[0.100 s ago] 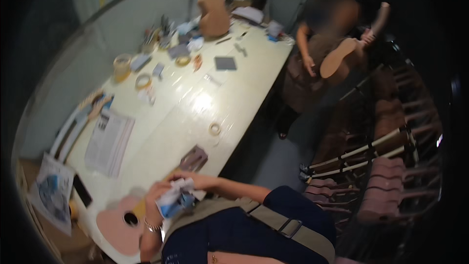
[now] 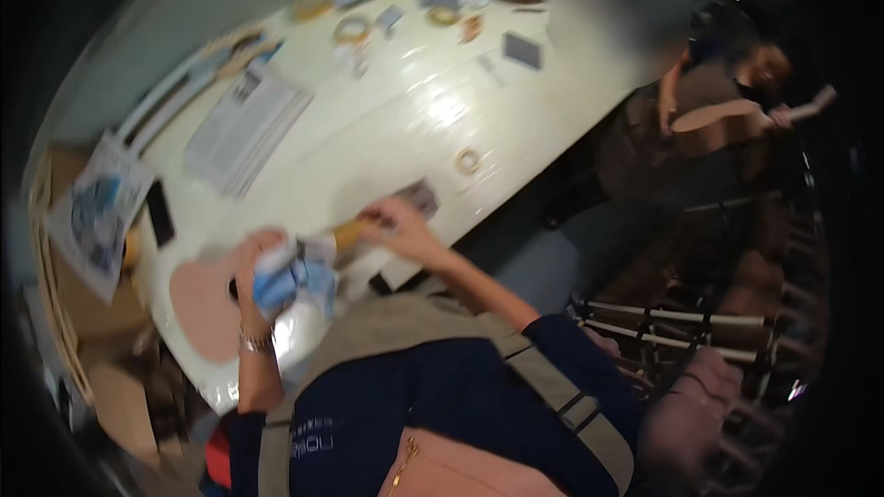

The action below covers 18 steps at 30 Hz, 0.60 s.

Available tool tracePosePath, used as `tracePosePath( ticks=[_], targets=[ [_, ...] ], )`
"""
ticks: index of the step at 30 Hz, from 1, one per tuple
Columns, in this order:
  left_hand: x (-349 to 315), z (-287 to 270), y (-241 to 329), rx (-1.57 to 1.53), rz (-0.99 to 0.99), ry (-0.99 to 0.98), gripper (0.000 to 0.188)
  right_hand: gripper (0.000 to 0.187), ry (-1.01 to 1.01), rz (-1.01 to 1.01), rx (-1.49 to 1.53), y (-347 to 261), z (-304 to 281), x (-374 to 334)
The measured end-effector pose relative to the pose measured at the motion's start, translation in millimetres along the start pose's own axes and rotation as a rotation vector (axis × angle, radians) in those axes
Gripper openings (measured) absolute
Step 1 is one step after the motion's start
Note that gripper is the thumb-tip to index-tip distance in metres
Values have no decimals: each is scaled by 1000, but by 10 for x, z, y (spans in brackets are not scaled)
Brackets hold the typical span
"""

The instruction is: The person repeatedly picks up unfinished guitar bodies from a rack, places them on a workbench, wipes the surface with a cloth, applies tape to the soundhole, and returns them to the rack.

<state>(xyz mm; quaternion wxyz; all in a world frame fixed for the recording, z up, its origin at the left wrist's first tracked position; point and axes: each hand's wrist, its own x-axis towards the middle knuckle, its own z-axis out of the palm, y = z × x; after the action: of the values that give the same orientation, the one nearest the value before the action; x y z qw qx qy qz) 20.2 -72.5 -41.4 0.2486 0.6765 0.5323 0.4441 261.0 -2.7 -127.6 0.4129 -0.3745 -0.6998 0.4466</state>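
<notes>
A: Why is the left hand (image 2: 261,253) closed on the blue and white cloth (image 2: 293,278)?

B: It presses the cloth on the pale instrument body (image 2: 204,308), which lies flat at the near edge of the bench (image 2: 405,129). The right hand (image 2: 401,228) pinches the yellowish neck (image 2: 350,233) to steady it.

A: And farther?

B: A tape roll (image 2: 469,160), papers (image 2: 244,124), another person (image 2: 709,110).

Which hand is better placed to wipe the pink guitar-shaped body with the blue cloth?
Left, probably. The left hand already grips the blue cloth at the edge of the pink guitar-shaped body. The right hand is farther along the table, on the yellowish neck.
</notes>
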Motion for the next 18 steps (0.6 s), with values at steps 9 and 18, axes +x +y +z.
tracePosePath(
  ticks=[9, 18],
  targets=[
    [-1373, -685, -690, 207, -426, 248, 66, 14, -52, -40, -747, 565, 59, -411],
    [-970, -345, -1200, 707, -550, -214, 94, 24, -9, -163, -799, 771, 115, -402]
  ],
)
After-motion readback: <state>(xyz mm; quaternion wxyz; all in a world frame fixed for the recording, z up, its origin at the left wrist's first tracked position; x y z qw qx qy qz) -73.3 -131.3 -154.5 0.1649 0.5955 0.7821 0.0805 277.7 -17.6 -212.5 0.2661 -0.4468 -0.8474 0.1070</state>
